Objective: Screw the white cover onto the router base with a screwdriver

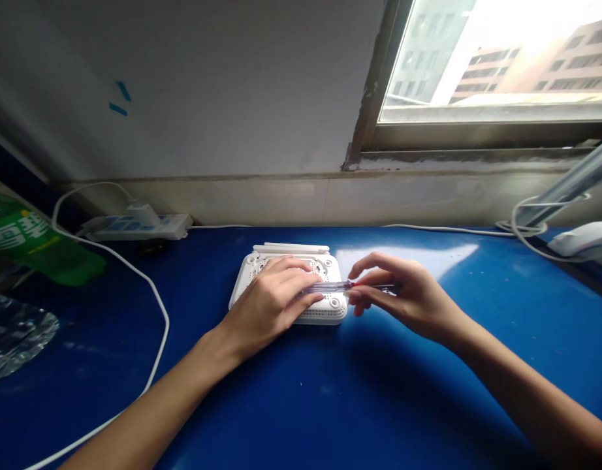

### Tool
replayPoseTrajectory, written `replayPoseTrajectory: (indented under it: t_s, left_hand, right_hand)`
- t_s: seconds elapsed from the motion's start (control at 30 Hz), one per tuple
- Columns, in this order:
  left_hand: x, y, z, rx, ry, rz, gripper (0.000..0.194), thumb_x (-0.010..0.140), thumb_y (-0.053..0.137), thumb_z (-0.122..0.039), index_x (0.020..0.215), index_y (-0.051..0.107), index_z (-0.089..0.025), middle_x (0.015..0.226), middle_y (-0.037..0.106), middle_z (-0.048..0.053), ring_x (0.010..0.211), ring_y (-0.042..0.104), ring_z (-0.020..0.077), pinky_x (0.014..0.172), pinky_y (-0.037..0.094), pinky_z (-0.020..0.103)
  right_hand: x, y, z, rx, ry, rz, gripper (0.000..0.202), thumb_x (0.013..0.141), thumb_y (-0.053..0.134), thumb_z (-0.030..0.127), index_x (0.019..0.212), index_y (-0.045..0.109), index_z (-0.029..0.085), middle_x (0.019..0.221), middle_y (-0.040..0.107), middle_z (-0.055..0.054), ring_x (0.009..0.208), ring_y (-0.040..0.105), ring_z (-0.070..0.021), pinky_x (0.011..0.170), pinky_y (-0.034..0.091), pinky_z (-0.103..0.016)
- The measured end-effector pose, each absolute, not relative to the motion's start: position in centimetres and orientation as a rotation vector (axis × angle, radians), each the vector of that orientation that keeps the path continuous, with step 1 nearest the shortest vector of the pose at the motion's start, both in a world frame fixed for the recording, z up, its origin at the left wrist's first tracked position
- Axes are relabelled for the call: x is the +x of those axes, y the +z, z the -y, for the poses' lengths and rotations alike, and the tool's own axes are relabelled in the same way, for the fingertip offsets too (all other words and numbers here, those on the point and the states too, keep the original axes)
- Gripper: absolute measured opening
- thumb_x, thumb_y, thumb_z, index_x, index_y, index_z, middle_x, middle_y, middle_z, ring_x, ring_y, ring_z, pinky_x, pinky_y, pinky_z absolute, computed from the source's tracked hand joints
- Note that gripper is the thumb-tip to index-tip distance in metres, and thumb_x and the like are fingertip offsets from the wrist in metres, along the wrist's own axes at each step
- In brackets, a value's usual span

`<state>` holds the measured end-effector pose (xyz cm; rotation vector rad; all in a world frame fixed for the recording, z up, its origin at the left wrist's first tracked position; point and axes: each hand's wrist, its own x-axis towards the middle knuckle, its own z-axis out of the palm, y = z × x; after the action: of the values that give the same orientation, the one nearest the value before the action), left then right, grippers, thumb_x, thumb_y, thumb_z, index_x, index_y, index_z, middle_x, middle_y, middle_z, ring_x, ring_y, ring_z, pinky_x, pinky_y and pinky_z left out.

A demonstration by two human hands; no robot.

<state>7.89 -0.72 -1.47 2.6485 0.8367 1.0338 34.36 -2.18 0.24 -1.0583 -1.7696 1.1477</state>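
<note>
A white router [338,273] lies on the blue table with its vented underside up and its folded antennas [291,249] along the far edge. Just above it, a screwdriver [330,287] with a clear handle and a red part near the shaft is held level between both hands. My left hand [277,292] is closed on the handle end and covers the middle of the router. At the router's right side, my right hand [403,287] pinches the screwdriver around its red part. The shaft runs back under those fingers, and its tip is partly hidden.
A white power strip [171,227] with a plugged-in adapter stands at the back left. Its white cable [164,320] loops down the table's left side. A green bottle [61,254] and a clear plastic bottle [17,333] lie far left. A metal pole [565,186] wrapped with cable rises at right.
</note>
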Motion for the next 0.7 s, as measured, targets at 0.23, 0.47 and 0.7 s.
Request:
replayPoseTrajectory:
  t_s: [0.23, 0.47, 0.7]
  left_hand:
    - [6.7, -0.9, 0.2, 2.649, 1.158, -0.868, 0.016, 0.099, 0.073, -0.017, 0.115, 0.076, -0.016, 0.107, 0.081, 0.008, 0.107, 0.072, 0.0251, 0.097, 0.06, 0.041]
    - [6.6, -1.0, 0.0, 2.507, 1.28, -1.024, 0.017, 0.099, 0.073, -0.021, 0.114, 0.079, -0.017, 0.109, 0.081, 0.01, 0.104, 0.074, 0.0253, 0.096, 0.06, 0.042]
    - [6.6, -1.2, 0.2, 2.51, 1.241, -0.999, 0.019, 0.095, 0.078, -0.019, 0.113, 0.08, -0.016, 0.107, 0.082, 0.008, 0.108, 0.07, 0.0259, 0.097, 0.058, 0.041]
  right_hand:
    - [35.3, 0.4, 1.5, -1.105, 0.895, 1.879, 0.025, 0.091, 0.081, 0.047, 0.1, 0.079, 0.024, 0.074, 0.081, -0.005, 0.066, 0.079, -0.0246, 0.066, 0.063, -0.035]
    - [36.4, 0.1, 1.1, -1.237, 0.491, 2.125, 0.026, 0.105, 0.057, 0.05, 0.11, 0.069, 0.027, 0.087, 0.083, -0.006, 0.073, 0.078, -0.0254, 0.065, 0.058, -0.037]
    - [34.8, 0.4, 1.2, -1.066, 0.783, 1.554, 0.023, 0.087, 0.084, 0.049, 0.09, 0.077, 0.027, 0.098, 0.08, -0.006, 0.089, 0.076, -0.0269, 0.076, 0.062, -0.039]
